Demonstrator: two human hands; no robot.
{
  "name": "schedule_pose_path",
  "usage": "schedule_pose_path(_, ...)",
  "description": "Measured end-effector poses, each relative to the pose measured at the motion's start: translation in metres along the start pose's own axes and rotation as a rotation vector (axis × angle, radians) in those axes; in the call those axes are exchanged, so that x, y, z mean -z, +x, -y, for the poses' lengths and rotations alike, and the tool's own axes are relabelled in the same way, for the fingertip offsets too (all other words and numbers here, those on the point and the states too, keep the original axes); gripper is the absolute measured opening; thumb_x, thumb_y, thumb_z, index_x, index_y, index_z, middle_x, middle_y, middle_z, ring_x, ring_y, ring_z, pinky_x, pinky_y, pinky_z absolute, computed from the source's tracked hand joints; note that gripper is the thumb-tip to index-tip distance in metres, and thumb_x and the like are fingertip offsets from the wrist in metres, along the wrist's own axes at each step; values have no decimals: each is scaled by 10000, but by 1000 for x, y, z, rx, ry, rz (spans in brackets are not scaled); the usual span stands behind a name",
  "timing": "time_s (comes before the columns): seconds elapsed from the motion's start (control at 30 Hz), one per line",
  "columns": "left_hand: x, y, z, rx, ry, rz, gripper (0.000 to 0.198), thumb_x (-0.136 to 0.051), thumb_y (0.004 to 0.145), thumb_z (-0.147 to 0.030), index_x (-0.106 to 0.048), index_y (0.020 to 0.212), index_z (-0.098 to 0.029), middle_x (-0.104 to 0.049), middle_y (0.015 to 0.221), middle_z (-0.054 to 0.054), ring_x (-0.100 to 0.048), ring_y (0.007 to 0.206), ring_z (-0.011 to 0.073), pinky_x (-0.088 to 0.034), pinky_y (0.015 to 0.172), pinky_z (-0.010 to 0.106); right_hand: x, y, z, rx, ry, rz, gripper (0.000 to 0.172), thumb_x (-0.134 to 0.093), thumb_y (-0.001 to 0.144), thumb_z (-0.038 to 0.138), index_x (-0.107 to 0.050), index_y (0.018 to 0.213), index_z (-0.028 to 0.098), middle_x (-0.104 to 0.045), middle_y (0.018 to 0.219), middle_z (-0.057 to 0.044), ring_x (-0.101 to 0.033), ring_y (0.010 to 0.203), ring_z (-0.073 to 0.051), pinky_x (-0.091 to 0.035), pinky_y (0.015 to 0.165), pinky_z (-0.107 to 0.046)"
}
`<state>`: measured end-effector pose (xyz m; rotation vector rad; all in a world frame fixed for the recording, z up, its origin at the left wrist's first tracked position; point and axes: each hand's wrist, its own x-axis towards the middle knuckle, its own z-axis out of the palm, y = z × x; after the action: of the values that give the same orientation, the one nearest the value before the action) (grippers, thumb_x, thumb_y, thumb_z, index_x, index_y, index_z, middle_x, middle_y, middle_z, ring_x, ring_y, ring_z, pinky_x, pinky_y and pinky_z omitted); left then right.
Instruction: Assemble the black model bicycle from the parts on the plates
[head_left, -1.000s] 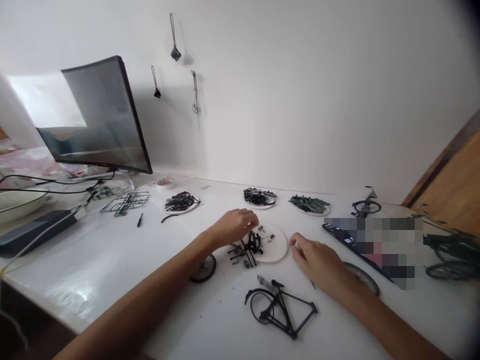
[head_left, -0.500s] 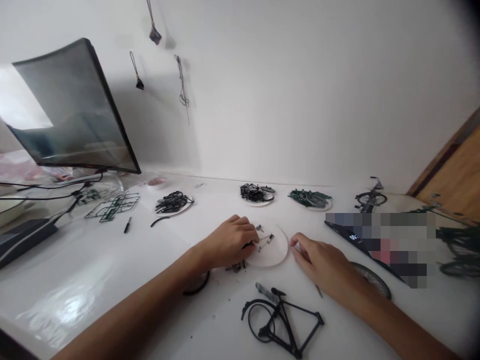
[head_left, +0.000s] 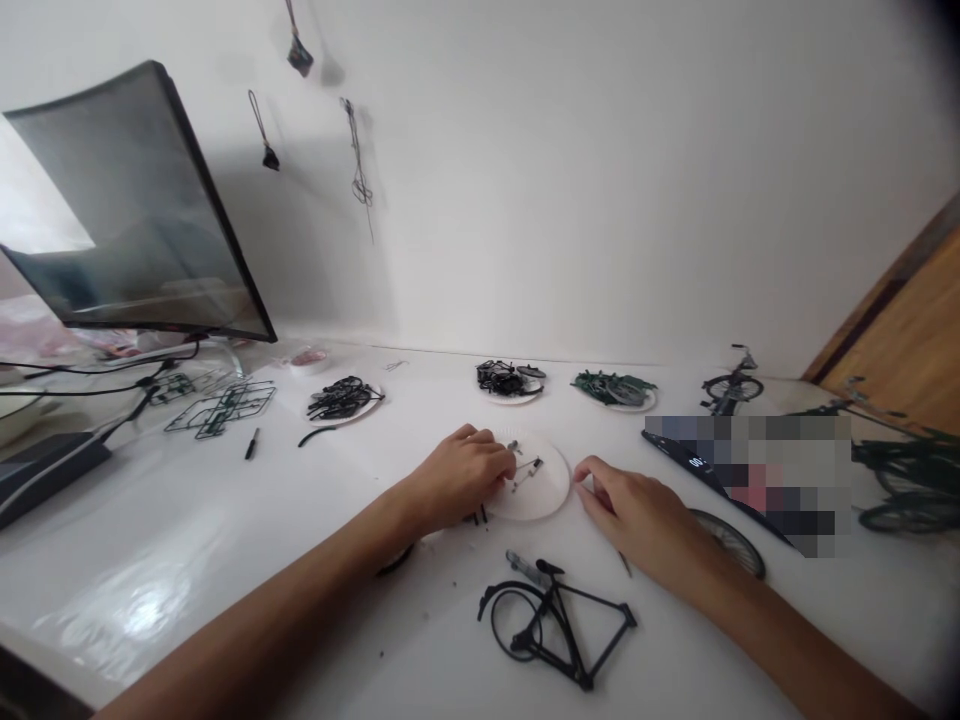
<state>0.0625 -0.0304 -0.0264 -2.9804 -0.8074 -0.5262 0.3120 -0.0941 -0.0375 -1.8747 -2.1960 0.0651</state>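
Note:
My left hand [head_left: 461, 475] lies over the left edge of a small white plate [head_left: 544, 495], fingers curled down over a clump of small black parts; a few black bits [head_left: 476, 517] stick out below it. Small metal pieces [head_left: 525, 468] lie on the plate beside its fingertips. My right hand [head_left: 634, 515] rests on the table at the plate's right rim, fingers curled with thumb and forefinger pressed together; what they hold is hidden. A black model bicycle frame with one wheel [head_left: 555, 625] lies in front of both hands.
A loose wheel [head_left: 731, 540] lies right of my right hand, another [head_left: 394, 562] under my left forearm. Plates of parts [head_left: 341, 398] [head_left: 510, 380] [head_left: 615, 390] line the back. A monitor [head_left: 127, 210], green sprues [head_left: 221, 408], a built model bicycle [head_left: 731, 385] and a blurred device [head_left: 750, 475] stand around.
My left hand has come down over the pile of black parts on the plate and drawn it toward the plate's left edge, leaving the plate nearly bare. My right hand stayed put.

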Motion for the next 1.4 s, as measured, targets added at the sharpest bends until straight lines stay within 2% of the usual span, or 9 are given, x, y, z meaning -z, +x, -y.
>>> schedule_pose_path(0.3,8,0,-4,-38,-22,16,124,-658,924,-152,-644,1045,-177,-714,1015,19,-621,971,194,-423,894,329,3,-1,2,-13,38,19,176,-440,963,310,-589,1034,251,-723,764,-26,-660,679,-220,-382,592,-296)
schedule_pose_path(0.5,4,1,-8,-71,-42,15,35,-635,950,-167,-652,978,-179,-711,927,8,-633,887,168,-424,864,308,6,-3,3,-5,60,10,178,-449,950,305,-599,1027,247,-730,778,-33,-666,706,-222,-398,615,-300)
schedule_pose_path(0.63,3,0,-7,-101,-36,16,70,-637,950,-168,-642,1019,-175,-710,964,13,-627,901,159,-423,888,301,7,-3,3,7,72,2,192,-451,946,313,-618,1012,245,-720,740,-31,-654,672,-214,-390,594,-297)
schedule_pose_path(0.9,1,2,-12,-171,12,22,193,-481,1034,-221,-645,953,-159,-701,878,65,-604,904,216,-404,899,374,1,-2,-2,30,89,-45,183,-484,929,307,-642,1000,247,-685,658,-5,-631,617,-203,-379,570,-296)
schedule_pose_path(1.0,-3,2,-12,-143,-30,-12,123,-509,1011,-177,-631,1015,-159,-701,941,61,-616,915,207,-421,912,368,-1,-2,0,10,95,-112,142,-517,912,296,-643,961,250,-685,685,-2,-629,609,-193,-370,553,-290)
schedule_pose_path(1.13,-2,-1,-17,-80,-127,-61,187,-512,981,-97,-562,1154,-148,-682,994,53,-622,868,156,-475,802,273,2,-6,12,-35,102,-307,150,-540,922,333,-601,1019,236,-684,943,-44,-597,627,-170,-389,575,-306)
schedule_pose_path(1.27,4,-3,-28,-44,-279,-125,210,-511,954,-44,-566,1119,-162,-655,1029,48,-602,854,125,-477,748,231,10,-14,30,212,366,-452,85,-522,962,285,-574,1007,235,-618,954,-31,-551,648,-128,-455,643,-286)
schedule_pose_path(1.33,6,-2,-34,-21,-426,-182,195,-535,938,-37,-586,1072,-169,-657,1022,36,-601,871,121,-483,765,235,11,-18,38,310,502,-426,54,-527,961,233,-573,989,238,-605,919,-21,-549,677,-130,-468,657,-279)
schedule_pose_path(1.4,7,0,-39,25,-582,-233,166,-557,935,-52,-600,1040,-172,-667,1005,31,-610,876,122,-499,772,242,11,-22,42,301,575,-354,46,-540,952,220,-574,974,243,-613,889,-15,-563,706,-141,-480,675,-284)
